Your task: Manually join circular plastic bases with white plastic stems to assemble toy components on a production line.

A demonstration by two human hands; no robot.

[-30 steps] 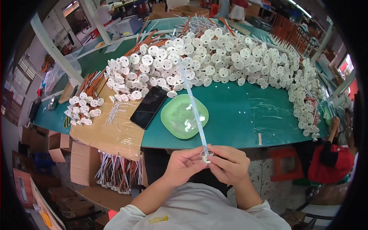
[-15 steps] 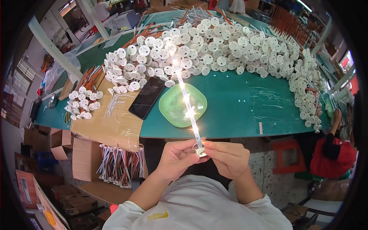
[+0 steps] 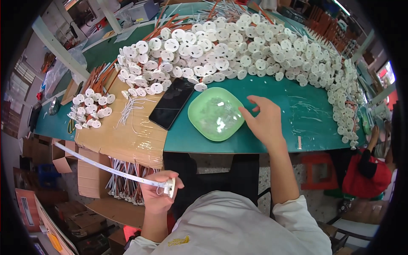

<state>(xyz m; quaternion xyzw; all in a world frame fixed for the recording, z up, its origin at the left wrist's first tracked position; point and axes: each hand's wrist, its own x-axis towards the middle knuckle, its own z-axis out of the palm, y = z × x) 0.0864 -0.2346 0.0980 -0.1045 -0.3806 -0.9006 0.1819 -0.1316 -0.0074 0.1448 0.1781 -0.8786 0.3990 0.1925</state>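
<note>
My left hand (image 3: pixel 157 193) is closed around the white round end piece of an LED light strip (image 3: pixel 112 171). The unlit strip stretches from there up and to the left, past the table's front edge, and a thin wire loops beside the end piece. Over the right rim of a light green square dish (image 3: pixel 199 123) reaches my right hand (image 3: pixel 267 121), its thumb and forefinger apart and nothing seen between them. Small clear pieces (image 3: pixel 220 114) lie in the dish; their kind is hard to make out.
A long heap of strips with white round ends (image 3: pixel 221 55) covers the table's back and right. Left of the dish are a black phone (image 3: pixel 172 104), cardboard (image 3: pixel 123 140) with white wires, and a smaller bunch of strips (image 3: pixel 91 110). A box of strips (image 3: pixel 91 176) stands below. A co-worker (image 3: pixel 367 178) sits at right.
The strip was lit and held in both hands over the dish; now it is dark. My left hand has carried it down and left, while my right hand let go and moved up to the dish.
</note>
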